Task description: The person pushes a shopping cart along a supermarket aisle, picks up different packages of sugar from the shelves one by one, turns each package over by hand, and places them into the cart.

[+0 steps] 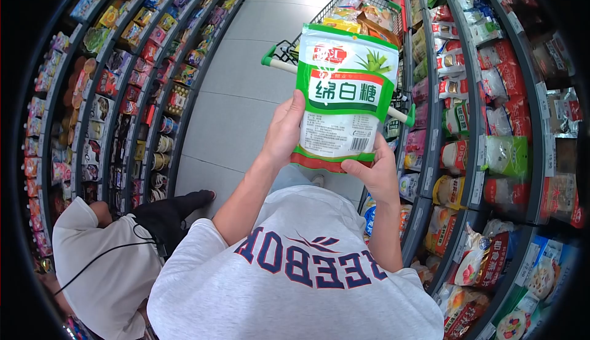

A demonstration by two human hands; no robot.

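Observation:
A green and white bag of soft white sugar [344, 116] is held up in front of my chest, its printed face turned toward me. My left hand [286, 125] grips its left edge, thumb on the front and fingers hidden behind. At the lower right corner my right hand [376, 171] closes on the bag, thumb pressed on the front near the barcode. Just beyond it stands a black wire shopping cart [326, 11] with several packaged goods inside. The bag hides part of the cart's handle [283, 65].
Shelves of bagged goods [452, 88] line my right side. Another shelf row [132, 63] with small colourful packets runs along the left. A person in a white shirt [101, 266] is low down at my left. Grey floor tiles [236, 63] lie between the shelves.

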